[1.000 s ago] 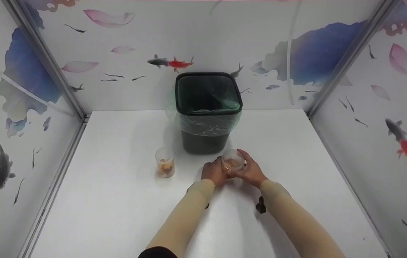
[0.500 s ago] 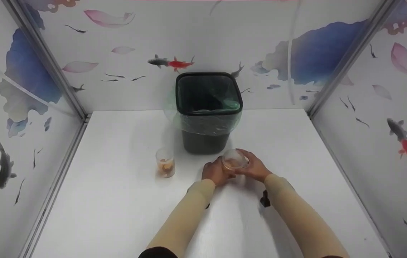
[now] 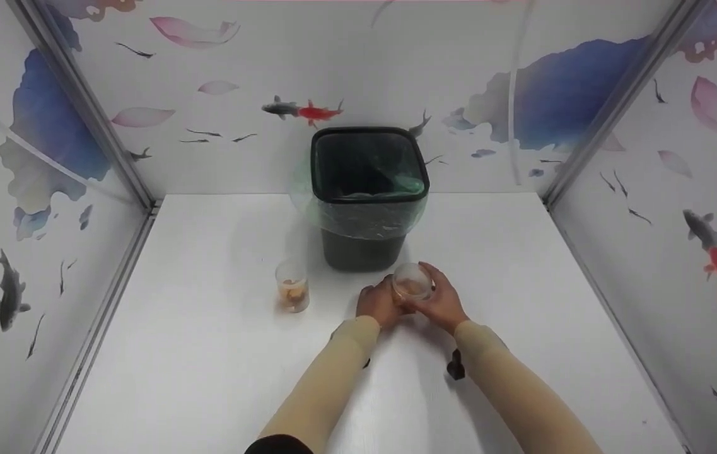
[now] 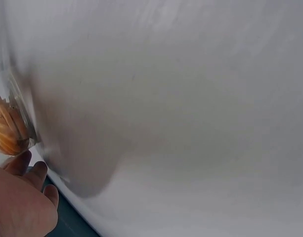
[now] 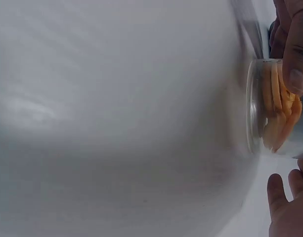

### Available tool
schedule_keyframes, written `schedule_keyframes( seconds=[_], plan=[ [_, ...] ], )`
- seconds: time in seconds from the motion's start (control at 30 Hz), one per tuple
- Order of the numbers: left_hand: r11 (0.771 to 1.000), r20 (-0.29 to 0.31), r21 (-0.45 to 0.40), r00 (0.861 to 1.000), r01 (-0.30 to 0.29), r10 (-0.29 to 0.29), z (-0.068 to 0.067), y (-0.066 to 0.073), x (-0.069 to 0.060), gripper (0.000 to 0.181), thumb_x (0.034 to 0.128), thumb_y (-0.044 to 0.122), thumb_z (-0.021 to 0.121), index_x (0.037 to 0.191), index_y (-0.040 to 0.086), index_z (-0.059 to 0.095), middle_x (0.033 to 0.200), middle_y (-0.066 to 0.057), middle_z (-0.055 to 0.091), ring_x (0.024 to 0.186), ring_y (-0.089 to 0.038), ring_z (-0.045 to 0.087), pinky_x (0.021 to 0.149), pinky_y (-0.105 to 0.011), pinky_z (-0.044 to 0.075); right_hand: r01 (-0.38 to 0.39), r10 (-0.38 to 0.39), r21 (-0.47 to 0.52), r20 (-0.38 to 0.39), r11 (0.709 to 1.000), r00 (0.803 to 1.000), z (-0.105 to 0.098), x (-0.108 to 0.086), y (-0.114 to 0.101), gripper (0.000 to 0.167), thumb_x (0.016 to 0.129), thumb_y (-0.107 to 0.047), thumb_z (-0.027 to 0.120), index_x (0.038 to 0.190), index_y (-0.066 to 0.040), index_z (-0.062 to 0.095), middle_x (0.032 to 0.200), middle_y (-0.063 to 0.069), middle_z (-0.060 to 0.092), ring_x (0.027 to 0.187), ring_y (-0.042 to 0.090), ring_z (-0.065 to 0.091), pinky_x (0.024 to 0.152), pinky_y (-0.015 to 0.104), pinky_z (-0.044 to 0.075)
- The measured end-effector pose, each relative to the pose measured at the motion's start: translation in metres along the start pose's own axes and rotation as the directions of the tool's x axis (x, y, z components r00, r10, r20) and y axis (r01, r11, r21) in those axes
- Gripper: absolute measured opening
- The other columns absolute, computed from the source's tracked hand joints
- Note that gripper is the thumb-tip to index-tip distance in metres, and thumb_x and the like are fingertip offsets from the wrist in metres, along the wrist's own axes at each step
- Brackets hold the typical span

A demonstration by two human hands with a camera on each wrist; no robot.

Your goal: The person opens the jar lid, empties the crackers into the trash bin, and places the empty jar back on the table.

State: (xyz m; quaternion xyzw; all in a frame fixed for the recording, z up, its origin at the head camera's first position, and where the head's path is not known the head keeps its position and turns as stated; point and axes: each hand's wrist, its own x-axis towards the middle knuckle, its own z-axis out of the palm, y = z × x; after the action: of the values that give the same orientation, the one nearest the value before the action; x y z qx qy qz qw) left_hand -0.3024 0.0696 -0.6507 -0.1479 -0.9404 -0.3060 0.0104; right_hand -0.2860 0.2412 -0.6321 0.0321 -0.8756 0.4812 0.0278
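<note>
Both hands are together on a clear plastic jar (image 3: 412, 282) just in front of the bin. My left hand (image 3: 381, 302) grips its left side, while my right hand (image 3: 443, 301) holds its upper right side, fingertips at the far edge and thumb on the near side. Through the jar wall in the right wrist view, orange twisted pieces (image 5: 279, 106) show near the base. The left wrist view catches some of the same orange food (image 4: 10, 131) beside curled fingers (image 4: 38, 174). Whether the jar's top carries a lid is unclear. A second clear jar (image 3: 292, 288) with orange pieces stands apart to the left.
A black bin (image 3: 363, 252) with a thin clear-green liner bag (image 3: 367, 221) stands against the back wall, its mouth uncovered. Patterned panels with metal corner posts (image 3: 81, 107) enclose the white table (image 3: 207, 378) at the back and both sides.
My right hand and forearm swung slightly outward half a second ago and are now back in close around the jar. My left hand and the other jar have stayed in place.
</note>
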Motion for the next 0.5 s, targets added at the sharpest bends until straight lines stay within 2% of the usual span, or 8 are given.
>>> schedule_keyframes(
  seconds=[0.13, 0.3, 0.4, 0.5],
  plan=[
    [0.999, 0.021, -0.036, 0.999, 0.025, -0.024, -0.002, 0.003, -0.001, 0.077, 0.0751, 0.051, 0.084, 0.133, 0.011, 0.054, 0.123, -0.001, 0.067, 0.111, -0.019, 0.061, 0.104, -0.038, 0.037, -0.015, 0.015, -0.005, 0.084, 1.000, 0.996, -0.010, 0.005, 0.000, 0.096, 0.071, -0.037, 0.091, 0.151, -0.021, 0.041, 0.152, 0.007, 0.041, 0.136, 0.027, 0.039, 0.109, 0.049, 0.034],
    [0.998, 0.038, -0.060, 0.999, 0.020, -0.018, -0.004, 0.005, -0.001, 0.074, 0.0778, 0.053, 0.081, 0.133, 0.013, 0.054, 0.126, 0.001, 0.066, 0.114, -0.017, 0.059, 0.105, -0.038, 0.036, -0.052, 0.051, -0.001, 0.195, 0.999, 0.980, -0.022, 0.009, -0.005, 0.094, 0.071, -0.032, 0.089, 0.152, -0.026, 0.041, 0.153, 0.007, 0.039, 0.135, 0.030, 0.039, 0.107, 0.054, 0.035],
    [0.998, 0.039, -0.061, 0.999, 0.031, -0.029, -0.004, 0.003, -0.001, 0.074, 0.0778, 0.054, 0.081, 0.133, 0.014, 0.054, 0.126, 0.002, 0.066, 0.112, -0.017, 0.059, 0.104, -0.037, 0.036, -0.046, 0.044, 0.005, 0.214, 0.999, 0.976, -0.023, 0.010, -0.007, 0.094, 0.072, -0.030, 0.088, 0.153, -0.025, 0.040, 0.153, 0.009, 0.040, 0.134, 0.032, 0.041, 0.106, 0.055, 0.035],
    [0.997, 0.041, -0.054, 0.998, 0.047, -0.045, -0.003, 0.002, -0.001, 0.074, 0.0771, 0.054, 0.081, 0.133, 0.014, 0.054, 0.125, 0.001, 0.066, 0.110, -0.018, 0.058, 0.103, -0.037, 0.037, -0.058, 0.054, 0.017, 0.193, 0.998, 0.980, -0.019, 0.006, -0.007, 0.096, 0.073, -0.031, 0.088, 0.154, -0.023, 0.036, 0.152, 0.010, 0.040, 0.133, 0.035, 0.041, 0.106, 0.055, 0.035]
  ],
)
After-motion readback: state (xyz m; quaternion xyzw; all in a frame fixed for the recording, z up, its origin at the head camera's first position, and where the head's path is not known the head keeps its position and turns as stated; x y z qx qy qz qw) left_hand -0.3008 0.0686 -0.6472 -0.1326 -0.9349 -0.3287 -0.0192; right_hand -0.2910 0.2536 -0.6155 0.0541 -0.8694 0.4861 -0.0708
